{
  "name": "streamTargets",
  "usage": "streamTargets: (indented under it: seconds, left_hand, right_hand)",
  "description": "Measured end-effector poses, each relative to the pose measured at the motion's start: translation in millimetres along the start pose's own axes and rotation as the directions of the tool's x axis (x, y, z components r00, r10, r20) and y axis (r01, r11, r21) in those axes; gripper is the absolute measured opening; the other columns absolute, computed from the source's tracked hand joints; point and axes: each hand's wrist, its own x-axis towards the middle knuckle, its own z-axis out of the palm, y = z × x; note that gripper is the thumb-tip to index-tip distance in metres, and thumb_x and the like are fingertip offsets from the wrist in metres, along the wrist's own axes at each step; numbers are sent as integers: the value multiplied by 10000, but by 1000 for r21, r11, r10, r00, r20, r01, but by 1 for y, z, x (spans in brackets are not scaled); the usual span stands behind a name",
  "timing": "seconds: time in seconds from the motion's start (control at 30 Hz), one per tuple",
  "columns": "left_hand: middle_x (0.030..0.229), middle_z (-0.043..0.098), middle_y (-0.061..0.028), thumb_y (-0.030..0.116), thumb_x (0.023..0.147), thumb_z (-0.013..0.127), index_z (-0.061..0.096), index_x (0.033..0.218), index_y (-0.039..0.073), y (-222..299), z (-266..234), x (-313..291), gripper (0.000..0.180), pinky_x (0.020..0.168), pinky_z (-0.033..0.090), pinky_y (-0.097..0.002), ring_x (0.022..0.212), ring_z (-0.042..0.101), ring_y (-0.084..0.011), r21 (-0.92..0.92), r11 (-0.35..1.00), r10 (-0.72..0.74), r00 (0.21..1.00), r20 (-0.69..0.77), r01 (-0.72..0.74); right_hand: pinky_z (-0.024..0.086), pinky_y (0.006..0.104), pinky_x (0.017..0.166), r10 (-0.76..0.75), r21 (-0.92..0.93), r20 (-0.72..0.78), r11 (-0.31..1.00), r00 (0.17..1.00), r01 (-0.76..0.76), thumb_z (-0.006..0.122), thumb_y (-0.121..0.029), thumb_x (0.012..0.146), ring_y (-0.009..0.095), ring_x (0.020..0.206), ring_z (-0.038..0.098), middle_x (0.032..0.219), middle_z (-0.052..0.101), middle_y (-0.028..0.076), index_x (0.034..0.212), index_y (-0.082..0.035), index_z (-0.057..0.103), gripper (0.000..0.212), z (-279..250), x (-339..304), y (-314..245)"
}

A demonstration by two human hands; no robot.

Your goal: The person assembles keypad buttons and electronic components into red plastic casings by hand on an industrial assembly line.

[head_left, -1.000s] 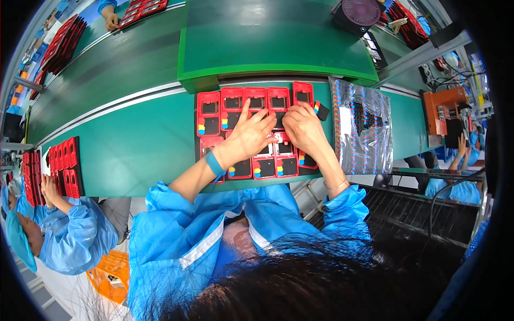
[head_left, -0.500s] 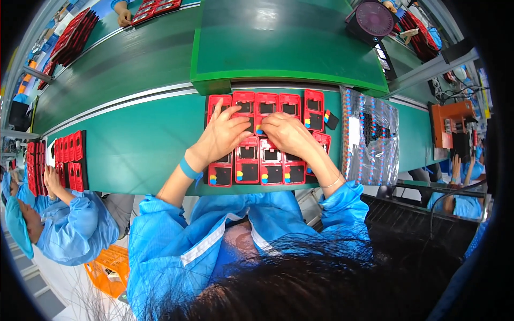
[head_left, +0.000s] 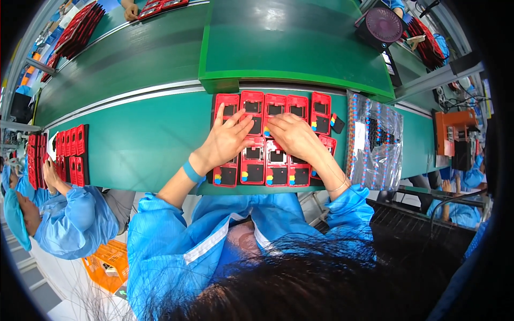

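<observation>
Two rows of red plastic phone housings point(head_left: 254, 156) lie on the green bench, each with a dark window and a black inset, several with blue and yellow tabs. My left hand point(head_left: 227, 140) rests spread over the housings at the left, fingertips on the far row. Over the middle, my right hand point(head_left: 296, 138) has its fingers laid on a far-row housing point(head_left: 274, 106), beside blue and yellow tabs; its thumb is hidden. To the right, a loose black square piece point(head_left: 338, 125) with coloured tabs lies near a far-row housing point(head_left: 321, 109).
A clear plastic-wrapped pack point(head_left: 375, 144) of black pieces with coloured tabs lies at the right. Beyond the housings stands a raised green platform point(head_left: 289, 48), with a fan point(head_left: 382, 25) at its far right. At the left, a co-worker point(head_left: 69, 219) handles more red housings point(head_left: 72, 155).
The whole view has shifted slightly, so the bench sits a little further right. My right fingers have flattened from a bunched pose onto the housing. My left hand stays spread.
</observation>
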Motion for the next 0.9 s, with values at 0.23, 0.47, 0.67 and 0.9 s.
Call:
streamTargets:
  seconds: [0.23, 0.47, 0.67, 0.9]
  left_hand:
    - [1481, 632, -51, 326, 1023, 655, 656, 1401, 58, -23, -22, -16, 463, 1257, 125, -714, 1554, 364, -311, -70, 987, -152, 982, -108, 145]
    - [1469, 642, -27, 328, 1019, 662, 685, 1379, 89, -33, -26, -46, 432, 1249, 112, -734, 1564, 342, -306, -100, 976, -198, 978, -66, 191]
    - [1431, 668, -42, 302, 971, 721, 702, 1344, 62, -22, -21, -58, 443, 1237, 117, -751, 1517, 423, -298, 22, 987, -160, 987, -17, 160]
    - [1401, 670, -84, 426, 976, 680, 681, 1349, 27, -17, -22, -61, 546, 1222, 160, -766, 1474, 463, -274, 140, 985, -104, 994, -18, 105]
  right_hand:
    - [529, 455, 1043, -50, 10, 55, 999, 997, 50, 729, -128, 908, 310, 1120, 685, 1140, 722, 133, 1089, -12, 732, 215, 18, 9, -13]
    - [513, 464, 1074, -72, 19, 14, 997, 997, 71, 701, -128, 917, 327, 1136, 679, 1213, 714, 142, 1149, -2, 711, 264, 41, 30, -10]
    - [513, 452, 1058, -88, -207, 125, 972, 988, 113, 647, -97, 855, 314, 1055, 668, 1045, 691, 135, 1021, -18, 694, 190, 43, 52, -22]
    - [487, 453, 1064, -103, -85, 34, 991, 994, 106, 688, -116, 862, 286, 1057, 657, 1023, 680, 96, 991, -37, 684, 151, 50, 57, -44]
